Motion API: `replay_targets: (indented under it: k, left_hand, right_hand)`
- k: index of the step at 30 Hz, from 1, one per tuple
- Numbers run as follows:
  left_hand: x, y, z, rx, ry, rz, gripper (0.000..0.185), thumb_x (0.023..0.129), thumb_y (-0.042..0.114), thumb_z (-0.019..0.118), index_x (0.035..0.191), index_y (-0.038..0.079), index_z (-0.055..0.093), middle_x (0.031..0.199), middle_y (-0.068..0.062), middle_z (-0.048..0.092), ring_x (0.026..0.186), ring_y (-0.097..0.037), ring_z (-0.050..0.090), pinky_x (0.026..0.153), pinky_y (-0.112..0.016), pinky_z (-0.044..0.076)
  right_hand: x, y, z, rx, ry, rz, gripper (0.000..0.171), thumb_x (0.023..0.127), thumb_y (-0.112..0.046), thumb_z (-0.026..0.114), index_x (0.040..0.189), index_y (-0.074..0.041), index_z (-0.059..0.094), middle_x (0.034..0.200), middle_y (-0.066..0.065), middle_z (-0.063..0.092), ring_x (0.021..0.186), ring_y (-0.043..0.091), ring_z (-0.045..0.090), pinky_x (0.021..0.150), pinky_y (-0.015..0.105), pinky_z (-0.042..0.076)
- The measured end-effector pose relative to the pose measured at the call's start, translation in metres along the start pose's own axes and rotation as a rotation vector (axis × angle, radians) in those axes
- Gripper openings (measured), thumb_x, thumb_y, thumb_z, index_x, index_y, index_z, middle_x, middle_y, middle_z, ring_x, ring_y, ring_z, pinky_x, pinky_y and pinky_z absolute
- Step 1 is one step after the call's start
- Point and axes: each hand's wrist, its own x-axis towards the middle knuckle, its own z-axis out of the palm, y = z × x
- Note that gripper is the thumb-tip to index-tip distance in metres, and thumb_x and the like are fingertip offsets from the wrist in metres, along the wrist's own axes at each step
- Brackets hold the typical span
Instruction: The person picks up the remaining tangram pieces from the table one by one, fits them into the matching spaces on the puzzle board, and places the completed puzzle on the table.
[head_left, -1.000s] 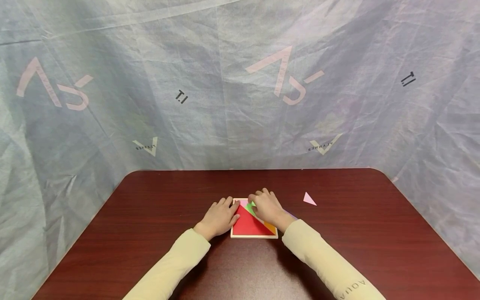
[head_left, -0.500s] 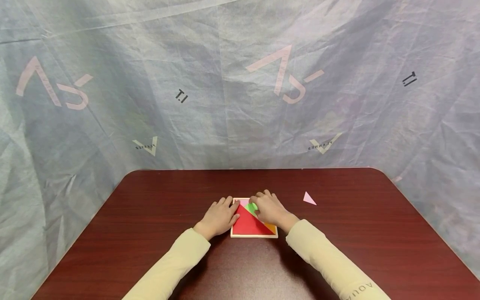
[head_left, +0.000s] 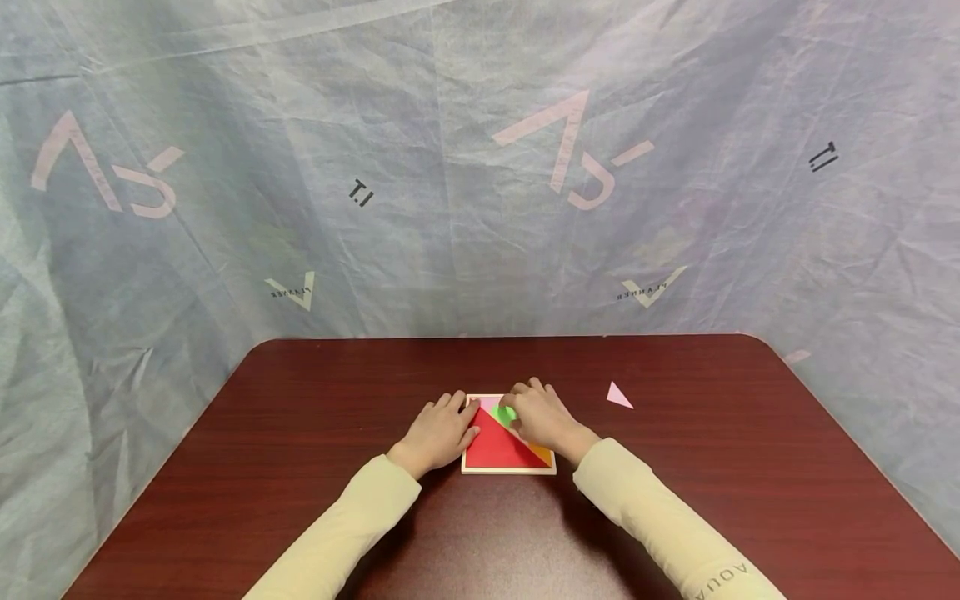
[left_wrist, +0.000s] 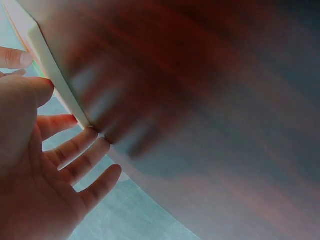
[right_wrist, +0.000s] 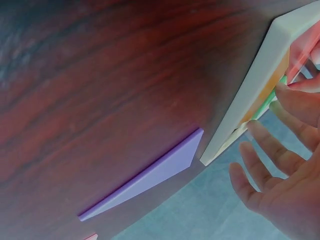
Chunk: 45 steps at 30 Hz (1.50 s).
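2 hands (head_left: 435, 435) (head_left: 542, 418) at tray (head_left: 508, 471), coloured pieces (head_left: 495, 447) inside

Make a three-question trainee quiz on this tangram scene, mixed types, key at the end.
1. True or false: in the right wrist view, the purple tangram piece lies outside the tray.
2. In the head view, on which side of the tray is the loose pink triangle? A) left B) right C) underneath
3. Fill in: in the head view, the tray's near-left corner is filled by the ___ triangle.

Key: 1. True. 2. B. 3. Red: the red triangle fills that corner.
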Motion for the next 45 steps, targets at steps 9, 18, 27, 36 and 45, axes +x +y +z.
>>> replay_targets:
  k: [9,18,27,36,45]
  left_hand:
    - [0.000,-0.001,0.001,-0.006,0.001,0.000,0.045,0.093,0.037,0.047,0.131,0.013,0.050,0.122,-0.010,0.048,0.109,-0.024,0.048,0.085,-0.040,0.045]
    - [-0.001,0.001,-0.001,0.011,0.043,0.017,0.044,0.092,0.037,0.050,0.127,0.012,0.053,0.116,-0.010,0.050,0.103,-0.024,0.050,0.080,-0.040,0.046]
    - [-0.001,0.001,-0.001,0.006,0.013,0.004,0.045,0.093,0.037,0.048,0.130,0.012,0.051,0.119,-0.010,0.049,0.107,-0.024,0.049,0.083,-0.040,0.046]
    - [-0.001,0.001,-0.002,0.003,0.032,0.004,0.045,0.092,0.037,0.050,0.127,0.010,0.053,0.117,-0.010,0.050,0.105,-0.024,0.050,0.082,-0.040,0.046]
    - [-0.001,0.001,-0.003,-0.007,0.007,-0.010,0.046,0.093,0.037,0.049,0.129,0.010,0.052,0.119,-0.011,0.049,0.107,-0.025,0.049,0.084,-0.041,0.045]
  right_hand:
    - [0.000,0.000,0.000,-0.011,0.006,-0.017,0.024,0.077,-0.012,0.070,0.100,-0.013,0.069,0.101,0.005,0.062,0.094,0.026,0.050,0.080,0.044,0.043]
    - [0.000,0.002,0.003,-0.010,0.014,-0.041,0.024,0.076,-0.012,0.070,0.100,-0.012,0.069,0.098,0.005,0.062,0.091,0.027,0.049,0.078,0.044,0.043]
    - [-0.002,0.003,0.003,0.001,0.010,-0.049,0.024,0.077,-0.011,0.069,0.101,-0.012,0.068,0.100,0.005,0.061,0.092,0.027,0.049,0.078,0.045,0.043]
    - [-0.004,0.007,0.001,0.002,0.011,-0.036,0.024,0.079,-0.014,0.068,0.103,-0.012,0.067,0.106,0.006,0.061,0.094,0.027,0.049,0.079,0.045,0.043]
    - [-0.007,0.018,-0.003,0.019,0.013,-0.009,0.025,0.080,-0.012,0.067,0.104,-0.011,0.066,0.107,0.006,0.061,0.097,0.028,0.048,0.082,0.047,0.042]
